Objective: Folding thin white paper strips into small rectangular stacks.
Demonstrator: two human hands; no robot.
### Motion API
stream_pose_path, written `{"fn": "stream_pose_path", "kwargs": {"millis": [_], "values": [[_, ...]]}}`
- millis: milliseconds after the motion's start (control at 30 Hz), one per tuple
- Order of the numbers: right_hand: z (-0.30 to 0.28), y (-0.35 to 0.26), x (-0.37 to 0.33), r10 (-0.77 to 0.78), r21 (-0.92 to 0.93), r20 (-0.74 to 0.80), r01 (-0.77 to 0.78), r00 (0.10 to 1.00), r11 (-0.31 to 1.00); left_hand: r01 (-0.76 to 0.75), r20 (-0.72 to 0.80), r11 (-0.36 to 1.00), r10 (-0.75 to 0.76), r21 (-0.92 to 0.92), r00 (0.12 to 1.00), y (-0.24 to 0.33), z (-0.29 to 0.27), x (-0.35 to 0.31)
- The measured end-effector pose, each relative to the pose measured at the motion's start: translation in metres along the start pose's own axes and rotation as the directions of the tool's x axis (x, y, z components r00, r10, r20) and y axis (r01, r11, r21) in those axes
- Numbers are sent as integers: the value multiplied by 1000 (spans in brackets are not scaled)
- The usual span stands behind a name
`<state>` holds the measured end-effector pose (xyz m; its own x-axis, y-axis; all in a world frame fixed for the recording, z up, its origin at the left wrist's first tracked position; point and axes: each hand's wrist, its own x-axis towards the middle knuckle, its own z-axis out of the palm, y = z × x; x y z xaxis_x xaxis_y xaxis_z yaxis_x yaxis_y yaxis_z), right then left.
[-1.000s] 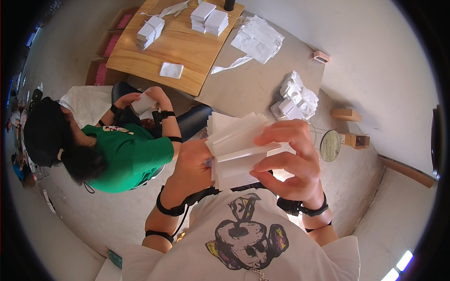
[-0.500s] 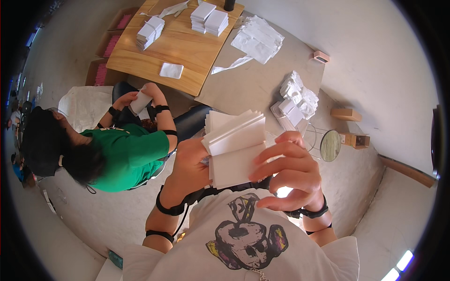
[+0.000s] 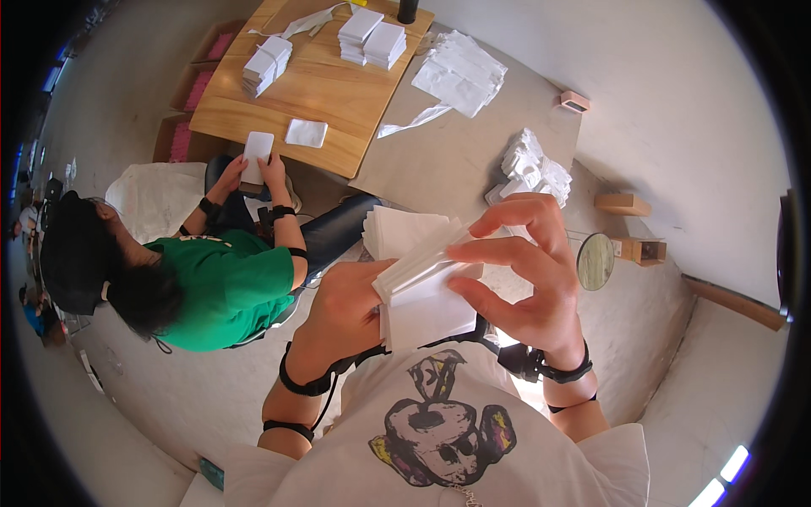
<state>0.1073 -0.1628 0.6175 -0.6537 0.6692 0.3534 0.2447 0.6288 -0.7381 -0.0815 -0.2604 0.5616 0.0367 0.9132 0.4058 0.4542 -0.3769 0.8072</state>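
A stack of thin white paper pieces is held in front of my chest. My left hand is closed round its left side. Part of the stack fans upward at the far side, while the near part lies flatter. My right hand pinches the right edge of several raised pieces between thumb and fingers. The other fingers of that hand are bent above the paper. Whether the pieces are single sheets or folded sleeves I cannot tell.
To the left sits a co-worker in a green shirt, holding a white card-like piece. Beyond is a wooden table with white stacks. White bags lie on a grey surface at right, near a round stool.
My right hand has moved up and its thumb and fingers have closed on the edge of raised pieces. The co-worker's hands have moved forward, turning their white piece flat.
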Motion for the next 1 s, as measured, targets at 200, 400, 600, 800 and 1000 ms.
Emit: {"fn": "stream_pose_path", "kwargs": {"millis": [200, 400, 600, 800, 1000], "values": [[-1, 1, -2, -29, 3, -12, 29, 1000, 1000, 7, 6, 1000, -7, -19, 1000, -4, 2, -3], [-1, 2, -2, -51, 30, -39, 52, 998, 998, 45, 14, 998, -44, -36, 999, -3, 0, 0], [-2, 6, -4, -63, 26, -63, 65, 996, 998, 184, -38, 979, -188, -91, 981, -2, -1, -2], [-3, 9, -4, -95, 46, -77, 98, 993, 994, 214, -27, 966, -220, -148, 975, -4, -3, -1], [-4, 9, -2, -92, 94, -42, 95, 995, 991, 188, -49, 967, -199, -172, 979, -5, -3, 4]]}}
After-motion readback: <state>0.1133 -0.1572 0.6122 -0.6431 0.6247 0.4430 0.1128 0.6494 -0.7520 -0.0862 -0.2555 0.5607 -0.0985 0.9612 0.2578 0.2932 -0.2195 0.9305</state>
